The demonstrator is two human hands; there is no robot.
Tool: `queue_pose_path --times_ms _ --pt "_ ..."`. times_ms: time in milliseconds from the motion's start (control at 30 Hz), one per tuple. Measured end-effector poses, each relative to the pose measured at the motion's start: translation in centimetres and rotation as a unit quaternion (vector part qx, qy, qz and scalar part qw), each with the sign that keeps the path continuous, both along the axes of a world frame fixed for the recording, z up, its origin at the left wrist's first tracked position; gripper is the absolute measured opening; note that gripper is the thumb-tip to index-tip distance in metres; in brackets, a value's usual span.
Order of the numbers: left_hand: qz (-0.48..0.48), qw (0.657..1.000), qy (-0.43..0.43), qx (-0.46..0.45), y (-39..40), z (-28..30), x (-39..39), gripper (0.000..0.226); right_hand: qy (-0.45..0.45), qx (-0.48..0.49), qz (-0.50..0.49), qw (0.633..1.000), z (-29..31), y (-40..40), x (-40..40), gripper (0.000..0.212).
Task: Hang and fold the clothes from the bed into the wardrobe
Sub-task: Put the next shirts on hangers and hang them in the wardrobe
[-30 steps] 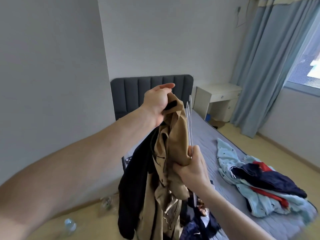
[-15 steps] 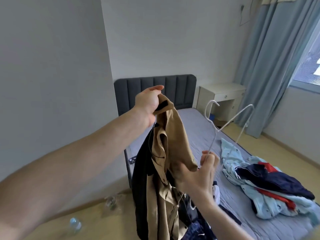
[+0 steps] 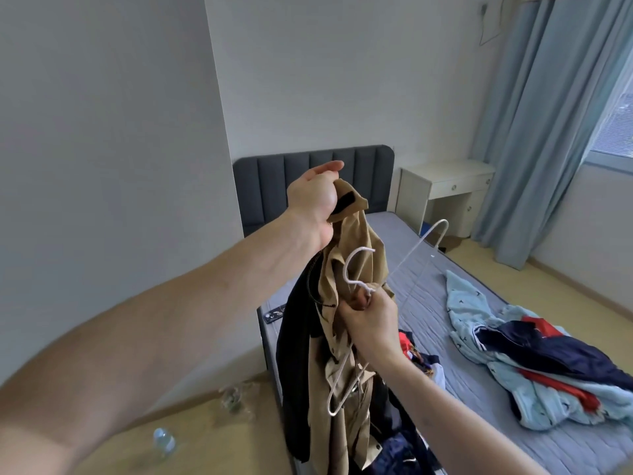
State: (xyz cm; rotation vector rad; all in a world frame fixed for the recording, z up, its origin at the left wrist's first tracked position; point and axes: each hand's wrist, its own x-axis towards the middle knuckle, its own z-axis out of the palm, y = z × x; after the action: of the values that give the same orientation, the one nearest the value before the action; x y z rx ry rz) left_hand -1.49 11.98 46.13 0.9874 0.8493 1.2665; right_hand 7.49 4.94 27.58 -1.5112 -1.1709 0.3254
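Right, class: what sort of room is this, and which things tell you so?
Most likely a bedroom: a bed with a dark padded headboard, clothes heaped on it, and a small white bedside desk beside blue curtains.

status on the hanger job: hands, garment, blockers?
Left hand grips tan jacket collar, held up. Right hand pinches white hanger at the hook; not inserted yet. Nothing blocking.

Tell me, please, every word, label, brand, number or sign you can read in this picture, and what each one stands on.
None can be read.
Black patch inside the tan jacket's collar: no lettering shows.
Dark remote control on the bed edge: pale marks, too small to read.
Plastic bottle on the floor: label blurred.
Light blue garment on the bed: small dark motifs, not text.
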Motion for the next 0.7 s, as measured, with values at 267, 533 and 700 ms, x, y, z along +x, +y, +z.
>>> queue_pose_path --times_ms 267,533,700 --pt "0.019 0.988 0.144 0.049 4.3 -2.3 -4.9 0.022 0.021 -0.032 0.064 0.997 2.5 0.5 4.7 0.041" --pt "-0.128 0.929 0.347 -0.031 4.7 -12.4 -8.8 0.046 0.068 -0.090 0.108 0.988 5.2 1.3 4.9 0.043" --pt "0.038 0.945 0.323 0.035 -2.7 -20.4 -9.7 0.054 0.118 -0.124 0.086 0.982 3.9 1.2 5.4 0.046"
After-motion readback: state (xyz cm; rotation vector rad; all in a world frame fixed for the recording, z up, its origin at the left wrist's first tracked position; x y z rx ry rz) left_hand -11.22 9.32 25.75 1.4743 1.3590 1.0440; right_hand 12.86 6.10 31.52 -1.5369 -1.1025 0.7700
